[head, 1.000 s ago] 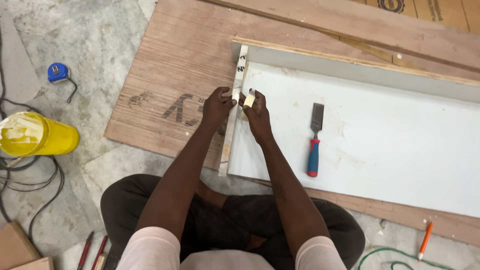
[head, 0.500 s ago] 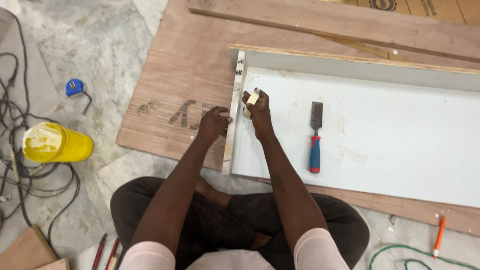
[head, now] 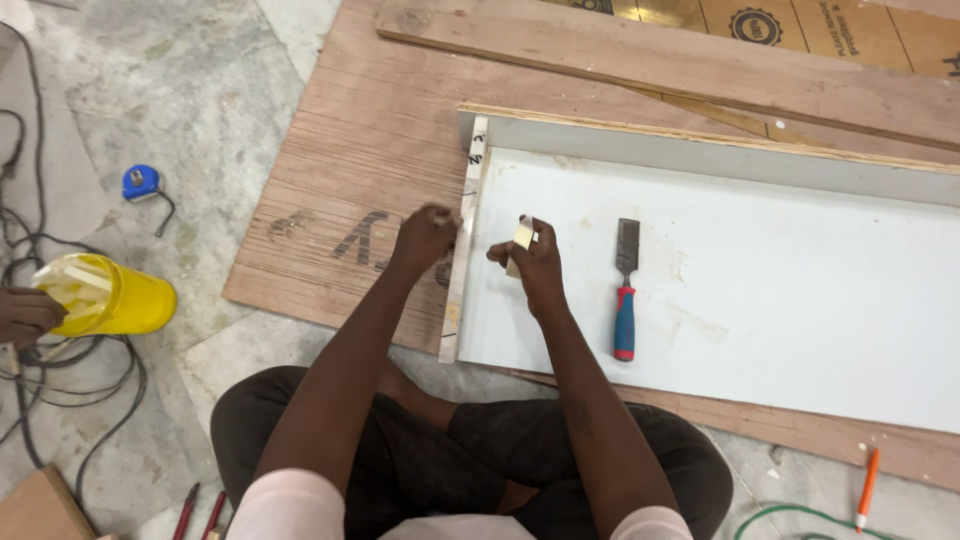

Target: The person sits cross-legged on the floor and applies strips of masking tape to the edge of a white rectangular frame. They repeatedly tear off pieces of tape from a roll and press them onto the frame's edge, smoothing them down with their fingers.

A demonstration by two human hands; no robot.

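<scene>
Bottom centre of frame: person sits cross-legged on the floor, dark trousers (head: 470, 450), pale sleeves at the lower edge. Two red-handled tools (head: 200, 512) lie at lower left, an orange pencil (head: 867, 488) at lower right beside a green cable (head: 800, 518).

Mid frame: right hand (head: 530, 262) hovers over the white panel (head: 760, 300), grip pinched on a small pale strip piece (head: 522, 236) held upright between thumb and fingers. Left hand (head: 425, 238) sits just left of it, fingers curled closed against the narrow edge strip (head: 463, 250) that runs along the panel's left end; whether it actually clamps the strip, cannot tell. The hands are near each other, not touching.

Right of the right hand, a chisel (head: 625, 290) with a red-and-blue handle lies flat on the panel, blade toward the top of the frame, apart from the hand.

Left edge: a yellow tub (head: 110, 297) on the stone floor, another person's hand (head: 25, 315) touching it, dark cables (head: 60, 380) looped around. Above it, a blue tape measure (head: 141, 182).

Further up: the panel rests on a brown plywood sheet (head: 340, 170); a long wooden board (head: 650, 60) crosses the top, cardboard (head: 800, 25) at upper right.
</scene>
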